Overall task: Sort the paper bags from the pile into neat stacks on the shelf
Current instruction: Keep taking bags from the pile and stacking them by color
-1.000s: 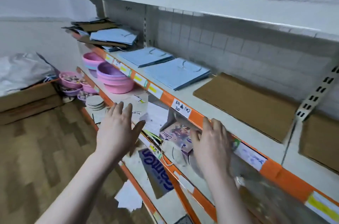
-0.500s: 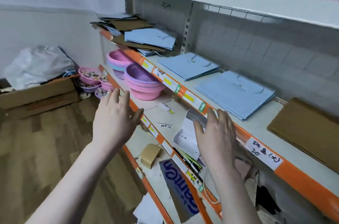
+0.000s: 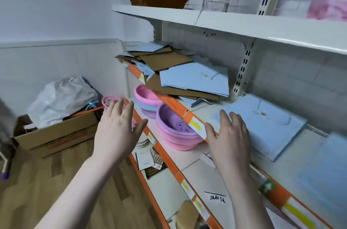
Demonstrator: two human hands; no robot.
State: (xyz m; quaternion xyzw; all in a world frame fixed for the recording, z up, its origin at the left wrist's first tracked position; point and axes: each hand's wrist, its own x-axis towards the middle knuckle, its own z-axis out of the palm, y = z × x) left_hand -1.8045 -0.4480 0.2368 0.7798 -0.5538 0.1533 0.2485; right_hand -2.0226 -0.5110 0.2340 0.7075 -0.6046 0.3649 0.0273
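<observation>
Both hands are hovering in front of the shelf [image 3: 197, 114] with fingers straight and spread, gripping nothing. The left hand [image 3: 116, 131] is hanging over the floor side of the orange shelf edge, palm turned toward the shelving. The right hand [image 3: 230, 138] is sitting at the front edge of the shelf, with its fingertips [image 3: 223, 114] just beside the near corner of the stack of blue paper bags [image 3: 262, 125]; whether they touch it cannot be told. The pile of mixed blue and brown paper bags [image 3: 174, 73] is lying untidily at the left end of the same shelf, well apart from both hands. Pink and purple bowls [image 3: 174, 131] are sitting nested on the shelf below.
</observation>
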